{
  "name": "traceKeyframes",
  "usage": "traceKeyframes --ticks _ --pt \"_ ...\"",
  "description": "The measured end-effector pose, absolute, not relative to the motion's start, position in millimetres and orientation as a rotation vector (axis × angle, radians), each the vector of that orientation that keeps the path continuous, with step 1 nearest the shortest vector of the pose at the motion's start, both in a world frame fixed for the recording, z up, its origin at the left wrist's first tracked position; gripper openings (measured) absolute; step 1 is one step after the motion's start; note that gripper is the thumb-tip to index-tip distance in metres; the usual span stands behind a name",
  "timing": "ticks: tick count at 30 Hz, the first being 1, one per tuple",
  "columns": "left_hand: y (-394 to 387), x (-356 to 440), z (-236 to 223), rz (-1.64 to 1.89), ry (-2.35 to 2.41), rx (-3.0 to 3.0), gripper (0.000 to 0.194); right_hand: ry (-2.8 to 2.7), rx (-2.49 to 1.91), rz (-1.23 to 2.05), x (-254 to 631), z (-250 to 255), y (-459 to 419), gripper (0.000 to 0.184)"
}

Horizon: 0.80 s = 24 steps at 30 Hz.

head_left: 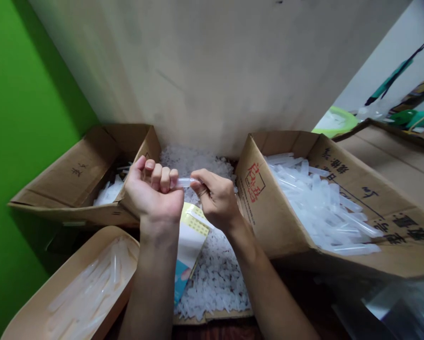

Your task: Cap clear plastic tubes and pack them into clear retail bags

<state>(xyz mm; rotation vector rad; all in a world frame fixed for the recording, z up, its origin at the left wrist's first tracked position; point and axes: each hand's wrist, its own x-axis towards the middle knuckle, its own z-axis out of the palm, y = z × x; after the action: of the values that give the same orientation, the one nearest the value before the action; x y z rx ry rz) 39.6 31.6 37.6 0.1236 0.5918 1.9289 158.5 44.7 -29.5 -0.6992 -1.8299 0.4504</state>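
Observation:
My left hand (157, 193) is turned palm up, its fingers curled round one end of a short translucent plastic tube (184, 182). The thumb and forefinger of my right hand (217, 198) pinch the tube's other end, so it lies level between both hands. Whether a separate cap sits under my right fingertips cannot be made out. Below the hands, a similar tube (198, 218) rests on a yellow, white and blue printed sheet or packet (190, 243). Around that lies a heap of small translucent plastic pieces (219, 278).
An open carton (56, 182) on the left holds some tubes. To the right, a larger carton (268, 208) is piled with tubes (311, 203). A beige tub (38, 293) at lower left contains more. Behind stands a pale board (204, 71), beside a green wall (16, 118).

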Motion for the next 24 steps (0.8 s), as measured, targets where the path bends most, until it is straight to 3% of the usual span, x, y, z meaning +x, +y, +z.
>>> traceKeyframes --ticks 4,8,12,15,18,21,24 --pt "28.3 34.9 37.3 1.916 0.605 0.558 0.053 -1.692 -0.743 0.821 155.8 -28.1 43.5 0.030" --pt "27.2 26.8 38.6 1.623 0.685 0.922 0.059 -1.718 -0.704 1.126 159.9 -23.4 46.2 0.036" --pt "30.3 34.7 33.9 1.586 0.847 1.072 0.051 -1.778 -0.586 1.269 164.2 -20.3 50.9 0.022" --pt "31.7 36.9 23.2 1.563 1.218 1.320 0.032 -1.750 -0.879 1.115 165.6 -22.6 54.7 0.013" --pt "32.6 27.7 8.8 0.911 1.937 1.736 0.029 -1.677 -1.248 0.741 171.4 -27.5 60.0 0.009" --pt "37.7 18.8 -11.1 0.032 2.104 1.809 0.033 -1.612 -1.404 0.504 179.7 -31.1 64.3 0.011" --pt "46.7 17.8 -34.8 -0.136 2.056 1.805 0.033 -1.585 -1.419 0.497 180.4 -31.0 64.3 0.010"
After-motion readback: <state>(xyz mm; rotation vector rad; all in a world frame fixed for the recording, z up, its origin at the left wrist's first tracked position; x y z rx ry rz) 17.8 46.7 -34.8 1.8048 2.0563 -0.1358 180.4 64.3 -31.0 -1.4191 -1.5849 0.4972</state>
